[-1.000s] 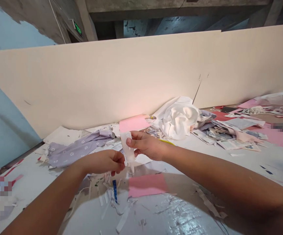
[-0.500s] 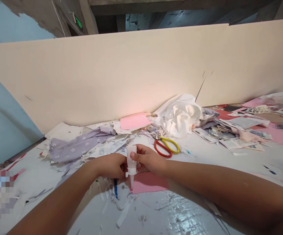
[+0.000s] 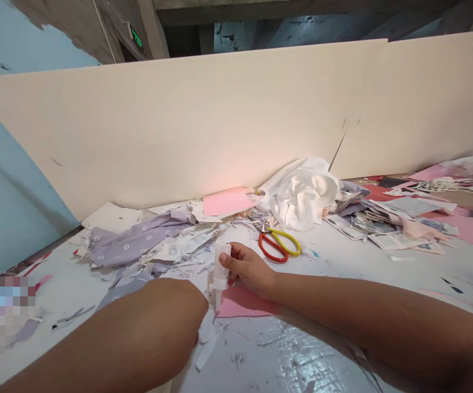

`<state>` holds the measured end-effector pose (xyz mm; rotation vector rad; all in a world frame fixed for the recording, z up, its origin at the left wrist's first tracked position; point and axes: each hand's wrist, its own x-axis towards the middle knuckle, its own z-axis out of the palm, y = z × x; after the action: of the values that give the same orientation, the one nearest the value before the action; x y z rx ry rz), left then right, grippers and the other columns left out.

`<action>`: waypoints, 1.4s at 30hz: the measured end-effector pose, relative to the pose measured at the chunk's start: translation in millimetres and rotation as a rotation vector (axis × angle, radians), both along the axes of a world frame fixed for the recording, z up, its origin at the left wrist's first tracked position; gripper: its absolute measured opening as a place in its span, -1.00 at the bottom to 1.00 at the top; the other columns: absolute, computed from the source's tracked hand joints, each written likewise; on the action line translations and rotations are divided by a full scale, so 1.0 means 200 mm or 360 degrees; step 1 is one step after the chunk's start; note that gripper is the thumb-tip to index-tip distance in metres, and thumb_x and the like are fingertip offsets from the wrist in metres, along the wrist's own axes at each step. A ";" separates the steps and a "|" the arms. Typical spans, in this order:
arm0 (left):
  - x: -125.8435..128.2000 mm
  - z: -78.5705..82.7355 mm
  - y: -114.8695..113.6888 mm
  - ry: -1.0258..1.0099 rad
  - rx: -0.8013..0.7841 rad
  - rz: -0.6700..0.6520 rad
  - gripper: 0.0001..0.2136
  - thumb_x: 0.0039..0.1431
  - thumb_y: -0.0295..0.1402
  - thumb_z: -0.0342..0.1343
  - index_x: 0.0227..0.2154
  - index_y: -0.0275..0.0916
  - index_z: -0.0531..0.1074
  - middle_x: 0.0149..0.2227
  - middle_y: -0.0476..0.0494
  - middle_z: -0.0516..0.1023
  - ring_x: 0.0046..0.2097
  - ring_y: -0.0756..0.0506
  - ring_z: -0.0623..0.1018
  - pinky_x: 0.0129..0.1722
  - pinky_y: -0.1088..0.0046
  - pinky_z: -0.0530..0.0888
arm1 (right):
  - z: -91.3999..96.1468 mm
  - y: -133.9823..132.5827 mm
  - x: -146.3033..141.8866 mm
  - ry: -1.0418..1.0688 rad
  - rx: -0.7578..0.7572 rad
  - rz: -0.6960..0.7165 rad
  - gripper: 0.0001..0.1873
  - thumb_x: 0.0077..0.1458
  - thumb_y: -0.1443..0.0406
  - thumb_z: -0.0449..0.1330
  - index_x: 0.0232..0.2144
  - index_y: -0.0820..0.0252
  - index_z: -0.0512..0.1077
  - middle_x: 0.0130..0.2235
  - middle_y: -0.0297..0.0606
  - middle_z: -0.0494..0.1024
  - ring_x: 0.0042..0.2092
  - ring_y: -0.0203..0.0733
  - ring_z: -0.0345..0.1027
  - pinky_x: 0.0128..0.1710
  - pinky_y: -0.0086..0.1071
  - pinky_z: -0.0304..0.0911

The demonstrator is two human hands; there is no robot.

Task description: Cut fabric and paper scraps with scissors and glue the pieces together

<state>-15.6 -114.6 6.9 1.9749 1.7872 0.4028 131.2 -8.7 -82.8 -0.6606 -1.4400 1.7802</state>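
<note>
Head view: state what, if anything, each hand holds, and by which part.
The right hand holds the white bottle by its body, above the nozzle, which points down. What the left hand holds, if anything, is hidden.

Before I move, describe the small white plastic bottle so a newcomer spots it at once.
Start at the long cream-coloured board across the back, then drop to the scissors with red and yellow handles. Nearer and toward the picture's left, the right hand grips the white plastic bottle. Unlike the loose white scraps nearby, its tube-shaped body ends in a tapered nozzle pointing down.
</note>
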 end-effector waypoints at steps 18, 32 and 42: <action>0.18 -0.13 -0.15 0.0814 -0.0137 -0.0109 -0.57 -0.10 -0.38 -0.09 -0.11 -0.19 0.43 -0.58 -0.28 0.53 -0.58 -0.24 0.46 -0.55 0.31 0.24 | -0.01 0.01 0.00 -0.0082 0.0057 -0.0019 -0.57 -0.18 -0.01 0.23 -0.47 0.19 0.22 -0.55 -0.46 0.30 -0.57 -0.42 0.19 -0.53 -0.48 0.16; 0.10 -0.34 -0.12 0.0640 -0.0250 -0.0240 -0.60 -0.17 -0.34 -0.09 -0.27 -0.25 0.52 -0.63 -0.30 0.51 -0.59 -0.21 0.45 -0.61 0.39 0.20 | -0.01 0.01 0.01 -0.0081 0.0094 -0.0029 -0.59 -0.14 0.00 0.21 -0.46 0.18 0.20 -0.54 -0.45 0.28 -0.56 -0.42 0.20 -0.53 -0.48 0.18; 0.07 -0.13 -0.04 0.0585 -0.0126 0.0023 -0.79 0.03 -0.26 -0.17 -0.54 -0.17 0.32 -0.48 -0.10 0.43 -0.44 -0.14 0.40 -0.49 0.43 0.19 | -0.02 0.01 0.00 -0.0056 0.0078 -0.0018 -0.58 -0.15 0.00 0.22 -0.45 0.18 0.21 -0.54 -0.45 0.30 -0.57 -0.42 0.18 -0.54 -0.46 0.17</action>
<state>-1.9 -122.2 -19.6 2.0825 1.9993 -0.0324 131.1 -6.2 -87.4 -0.6765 -1.4960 1.7266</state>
